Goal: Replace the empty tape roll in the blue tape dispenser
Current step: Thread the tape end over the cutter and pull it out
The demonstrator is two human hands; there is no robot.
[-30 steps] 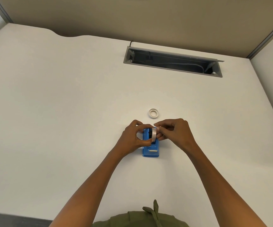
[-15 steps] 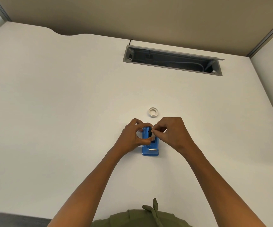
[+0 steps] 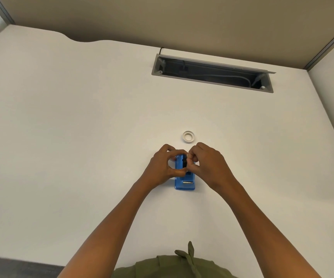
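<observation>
White desk, hands on blue tape dispenser

My arms are bare from the lower edge of the view all the way to the wrists, with no sleeves showing on either one. My left hand and my right hand carry no rings, no watch, no bands and no gloves. The only clothing of mine in sight is an olive-green garment at the bottom edge, made of matte, slightly creased cloth. A tie of the same green fabric sits at its middle, knotted, with one pointed end sticking up.
</observation>
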